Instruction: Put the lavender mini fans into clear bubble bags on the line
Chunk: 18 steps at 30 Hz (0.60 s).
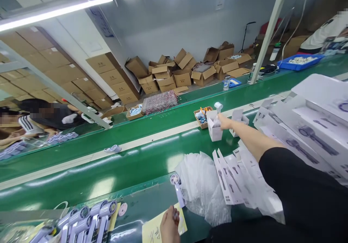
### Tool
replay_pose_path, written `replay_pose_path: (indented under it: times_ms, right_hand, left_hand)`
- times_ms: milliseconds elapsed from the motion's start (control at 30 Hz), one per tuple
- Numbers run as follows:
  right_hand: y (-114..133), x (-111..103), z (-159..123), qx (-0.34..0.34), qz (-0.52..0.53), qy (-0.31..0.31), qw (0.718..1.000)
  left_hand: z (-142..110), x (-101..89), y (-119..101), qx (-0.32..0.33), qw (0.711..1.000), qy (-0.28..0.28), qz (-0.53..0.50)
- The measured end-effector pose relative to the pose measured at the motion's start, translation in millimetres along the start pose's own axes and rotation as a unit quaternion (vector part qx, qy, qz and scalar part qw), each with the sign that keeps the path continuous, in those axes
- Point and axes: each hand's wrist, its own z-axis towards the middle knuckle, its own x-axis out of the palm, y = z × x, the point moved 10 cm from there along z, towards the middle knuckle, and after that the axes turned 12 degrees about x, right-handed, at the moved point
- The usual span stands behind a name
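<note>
My right hand [223, 121] reaches far forward over the green conveyor, its fingers closed at the top edge of an open white box [215, 133]. Clear plastic shows in the box's opening. Down at the near edge, my left hand [170, 225] is curled over a yellow sheet with handwriting [152, 229]; something small and greyish shows at its fingertips, too small to name. Just beyond it lies a lilac handheld fan [177, 189], beside a heap of clear plastic bags [202, 186].
Lilac fans [94, 219] lie in a group at lower left. Flat printed boxes [228, 179] stand right of the bags, with more piled at far right. A carton of small parts [201, 118] and another white box [239, 121] flank the reached-for box. Co-workers sit across at left.
</note>
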Motion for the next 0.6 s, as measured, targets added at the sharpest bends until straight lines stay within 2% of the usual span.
replay_pose_path:
  times_ms: [67,133,200,267,333,367,433,500,567,600]
  right_hand:
    - [-17,10,10,0.015,-0.009,0.011,1.000]
    - [-32,15,15,0.028,-0.018,0.021,0.999]
    - [-45,17,17,0.045,-0.032,0.029,0.998]
    - [-54,15,16,0.065,-0.054,0.037,0.996]
    - [-55,8,13,0.081,-0.080,0.046,0.992]
    - [-52,3,11,0.084,-0.094,0.048,0.991]
    - [-35,-11,6,0.078,-0.122,0.042,0.989]
    - [-6,-28,-7,0.056,-0.143,0.026,0.988]
    - [29,-37,-33,0.023,-0.152,0.011,0.988]
    - [48,-35,-51,0.002,-0.146,0.019,0.989]
  left_hand:
    - [8,-11.7,15,-0.008,0.997,-0.008,0.072]
    - [19,-11.7,18,0.018,0.986,0.004,0.163]
    - [28,2.2,12,0.070,0.960,0.040,0.269]
    - [32,26.7,2,0.123,0.913,0.093,0.377]
    - [28,48.8,-7,0.147,0.868,0.134,0.454]
    - [25,55.5,-12,0.146,0.864,0.141,0.460]
    - [17,59.3,-26,0.139,0.887,0.126,0.422]
    - [9,55.7,-41,0.135,0.917,0.106,0.359]
    - [2,47.9,-54,0.144,0.932,0.094,0.319]
    - [-1,41.9,-59,0.147,0.940,0.084,0.297]
